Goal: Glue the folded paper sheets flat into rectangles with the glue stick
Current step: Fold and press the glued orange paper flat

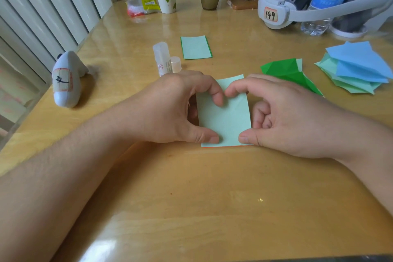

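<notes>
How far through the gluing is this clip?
Done: one rectangle lies finished beyond the glue stick. In hand: both hands, left and right, press a second rectangle flat. Left: the green sheet and blue-green pile.

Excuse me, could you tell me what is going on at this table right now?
A person is pressing a pale green folded sheet flat on the wooden table, left hand and right hand pinching its edges. The glue stick lies uncapped behind, beside one finished rectangle. More folded sheets wait on the right.
</notes>
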{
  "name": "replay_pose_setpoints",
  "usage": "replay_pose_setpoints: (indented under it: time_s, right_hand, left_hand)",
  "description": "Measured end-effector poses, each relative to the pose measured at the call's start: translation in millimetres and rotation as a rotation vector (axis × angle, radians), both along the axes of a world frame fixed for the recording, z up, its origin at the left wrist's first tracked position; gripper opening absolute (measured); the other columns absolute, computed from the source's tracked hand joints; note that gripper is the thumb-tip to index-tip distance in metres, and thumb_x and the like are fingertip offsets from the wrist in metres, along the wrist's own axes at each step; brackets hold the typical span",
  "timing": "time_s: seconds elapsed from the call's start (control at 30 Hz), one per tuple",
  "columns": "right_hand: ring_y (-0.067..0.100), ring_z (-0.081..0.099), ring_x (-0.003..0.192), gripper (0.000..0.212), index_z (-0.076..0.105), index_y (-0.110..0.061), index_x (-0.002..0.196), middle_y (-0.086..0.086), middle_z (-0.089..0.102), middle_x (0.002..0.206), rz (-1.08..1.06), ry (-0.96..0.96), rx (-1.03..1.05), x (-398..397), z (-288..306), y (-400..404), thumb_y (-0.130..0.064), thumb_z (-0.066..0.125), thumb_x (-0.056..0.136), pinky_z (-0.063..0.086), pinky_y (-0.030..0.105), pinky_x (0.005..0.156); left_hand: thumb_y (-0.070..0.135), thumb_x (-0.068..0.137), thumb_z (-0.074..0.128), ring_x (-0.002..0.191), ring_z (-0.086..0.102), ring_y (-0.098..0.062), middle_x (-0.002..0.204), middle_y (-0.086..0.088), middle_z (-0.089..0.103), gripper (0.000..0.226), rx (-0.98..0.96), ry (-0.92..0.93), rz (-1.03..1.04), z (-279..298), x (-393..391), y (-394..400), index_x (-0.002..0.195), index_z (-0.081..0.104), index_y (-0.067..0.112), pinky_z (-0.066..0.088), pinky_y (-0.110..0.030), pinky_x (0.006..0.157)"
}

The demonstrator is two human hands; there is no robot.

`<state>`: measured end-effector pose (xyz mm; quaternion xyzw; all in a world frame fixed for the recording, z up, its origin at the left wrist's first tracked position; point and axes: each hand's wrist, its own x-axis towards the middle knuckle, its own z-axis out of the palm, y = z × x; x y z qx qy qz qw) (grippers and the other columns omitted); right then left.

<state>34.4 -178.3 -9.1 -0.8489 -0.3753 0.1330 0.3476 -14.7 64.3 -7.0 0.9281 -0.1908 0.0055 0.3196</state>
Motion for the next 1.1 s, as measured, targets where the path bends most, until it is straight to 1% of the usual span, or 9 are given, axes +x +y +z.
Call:
replay_pose_setpoints:
  time_s: [0.1,0.23,0.33,0.7,0.87,0.93,1.0,1.03,1.1]
  right_hand:
    - [0.009,0.07,0.07,0.063,0.059,-0.042,0.122,-0.022,0.05,0.109,0.004,0.003,0.001,0.6,-0.2,-0.1,-0.014,0.091,0.075,0.049,0.017,0.06]
    - [0.009,0.07,0.07,0.064,0.059,-0.041,0.123,-0.023,0.049,0.109,0.016,0.002,-0.004,1.0,-0.4,-0.3,-0.014,0.091,0.075,0.049,0.018,0.059]
    - [0.01,0.07,0.07,0.064,0.058,-0.041,0.124,-0.022,0.049,0.109,0.02,-0.003,-0.009,1.5,-0.2,-0.5,-0.014,0.091,0.076,0.049,0.018,0.059]
    - [0.011,0.068,0.075,0.063,0.058,-0.041,0.124,-0.019,0.049,0.103,0.018,-0.048,-0.036,1.7,-0.1,0.0,-0.015,0.09,0.076,0.048,0.017,0.064]
    - [0.011,0.062,0.08,0.064,0.058,-0.045,0.123,-0.019,0.049,0.097,0.02,-0.097,-0.053,2.0,0.4,0.5,-0.019,0.091,0.075,0.05,0.024,0.071]
    - [0.004,0.056,0.083,0.065,0.058,-0.044,0.124,-0.029,0.047,0.095,0.035,-0.14,-0.062,2.7,0.9,-0.1,-0.022,0.092,0.073,0.043,0.016,0.072]
    - [-0.009,0.05,0.087,0.062,0.058,-0.043,0.124,-0.042,0.043,0.094,0.04,-0.18,-0.076,1.9,1.7,0.4,-0.025,0.09,0.073,0.037,0.006,0.075]
    - [-0.015,0.047,0.09,0.06,0.057,-0.043,0.122,-0.045,0.042,0.096,0.037,-0.195,-0.08,1.4,1.4,1.2,-0.028,0.089,0.074,0.034,0.002,0.076]
    - [-0.02,0.045,0.095,0.053,0.056,-0.044,0.117,-0.042,0.043,0.101,0.021,-0.206,-0.065,0.1,-1.3,4.5,-0.036,0.085,0.074,0.031,0.001,0.078]
  left_hand:
    - [0.044,0.061,0.097,0.076,0.056,-0.009,0.093,0.014,0.055,0.054,0.05,-0.043,-0.009,-0.3,1.2,0.3,0.105,0.065,0.04,0.041,-0.015,0.066]
    - [0.046,0.061,0.098,0.078,0.053,-0.009,0.099,0.012,0.056,0.056,0.057,-0.064,-0.027,-2.2,3.6,1.3,0.106,0.065,0.04,0.044,-0.019,0.07]
    - [0.049,0.061,0.097,0.082,0.054,-0.011,0.099,0.013,0.056,0.057,0.068,-0.073,-0.035,-3.9,4.6,1.8,0.106,0.065,0.04,0.047,-0.023,0.072]
    - [0.053,0.061,0.095,0.086,0.055,-0.011,0.1,0.014,0.055,0.055,0.08,-0.088,-0.049,-4.9,5.8,2.9,0.104,0.062,0.043,0.049,-0.025,0.075]
    - [0.054,0.061,0.095,0.086,0.055,-0.012,0.1,0.016,0.054,0.054,0.097,-0.094,-0.052,-4.5,5.8,3.3,0.101,0.06,0.044,0.043,-0.017,0.072]
    - [0.053,0.061,0.095,0.085,0.054,-0.011,0.1,0.017,0.054,0.052,0.097,-0.095,-0.055,-4.4,5.6,3.5,0.099,0.061,0.043,0.041,-0.015,0.071]
    - [0.052,0.061,0.096,0.084,0.053,-0.01,0.099,0.017,0.053,0.051,0.097,-0.103,-0.063,-4.5,5.6,3.5,0.097,0.062,0.042,0.039,-0.014,0.07]
    - [0.052,0.061,0.096,0.083,0.053,-0.009,0.099,0.017,0.053,0.051,0.095,-0.106,-0.066,-4.5,5.8,3.4,0.097,0.061,0.041,0.039,-0.015,0.07]
    - [0.051,0.061,0.096,0.083,0.052,-0.009,0.098,0.017,0.053,0.05,0.089,-0.11,-0.074,-4.3,6.2,3.3,0.095,0.06,0.041,0.04,-0.016,0.07]
